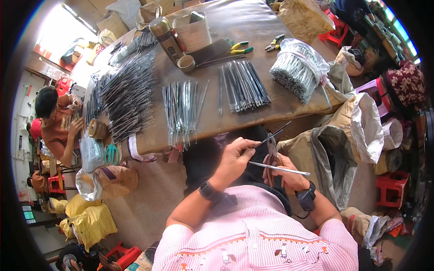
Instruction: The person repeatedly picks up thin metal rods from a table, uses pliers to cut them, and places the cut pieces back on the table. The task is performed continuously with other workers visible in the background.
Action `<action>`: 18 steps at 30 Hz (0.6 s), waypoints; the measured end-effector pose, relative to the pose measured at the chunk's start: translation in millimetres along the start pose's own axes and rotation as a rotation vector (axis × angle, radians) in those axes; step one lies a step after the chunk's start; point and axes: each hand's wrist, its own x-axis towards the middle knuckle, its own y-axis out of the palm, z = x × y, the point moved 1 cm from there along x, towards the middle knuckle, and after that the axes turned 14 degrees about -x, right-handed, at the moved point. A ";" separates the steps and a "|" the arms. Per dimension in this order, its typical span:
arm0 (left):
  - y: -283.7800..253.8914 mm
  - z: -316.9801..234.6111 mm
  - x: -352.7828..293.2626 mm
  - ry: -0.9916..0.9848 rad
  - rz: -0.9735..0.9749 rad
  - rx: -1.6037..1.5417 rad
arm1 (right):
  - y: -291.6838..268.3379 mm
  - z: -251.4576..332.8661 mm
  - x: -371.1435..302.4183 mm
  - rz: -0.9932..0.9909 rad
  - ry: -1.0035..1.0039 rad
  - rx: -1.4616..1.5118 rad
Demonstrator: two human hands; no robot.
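The fingers of the left hand are pinched together on a thin dark rod, whose free end slants up and away. The right hand has its fingers wrapped around a pair of pliers, the nose up against that rod. A silver rod crosses lower down between the hands; which one bears it cannot be told.

The piece in hand looks part-way through, since the tool is at it. Beyond, on the worktop, lie a silver row, a neat row and a large dark heap, with a bagged bundle to the right. Plenty seems left, though which piles are finished cannot be told.
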 end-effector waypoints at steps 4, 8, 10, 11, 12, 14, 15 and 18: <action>-2.4 -1.0 3.2 -0.167 -0.038 -0.087 | -2.1 4.9 1.6 -0.009 0.031 -0.062; -8.1 0.6 4.3 -0.264 -0.047 -0.123 | -7.9 -1.0 2.4 0.028 0.089 -0.094; -9.7 2.9 4.9 -0.249 -0.044 -0.151 | -7.7 -9.1 6.8 0.003 0.040 -0.181; -10.8 4.3 5.2 -0.267 -0.052 -0.150 | -7.5 -13.1 10.1 -0.023 0.000 -0.265; -11.5 5.1 5.8 -0.242 -0.040 -0.159 | -7.9 -16.4 12.6 -0.050 -0.041 -0.349; -12.4 6.2 6.9 -0.221 -0.023 -0.161 | -11.1 -17.9 14.9 -0.168 -0.203 -0.738; -12.6 6.5 7.2 -0.227 -0.024 -0.163 | -12.3 -17.8 15.3 -0.230 -0.233 -0.916; -12.1 5.3 7.8 -0.233 -0.028 -0.165 | -15.5 -13.1 11.3 -0.263 -0.298 -1.278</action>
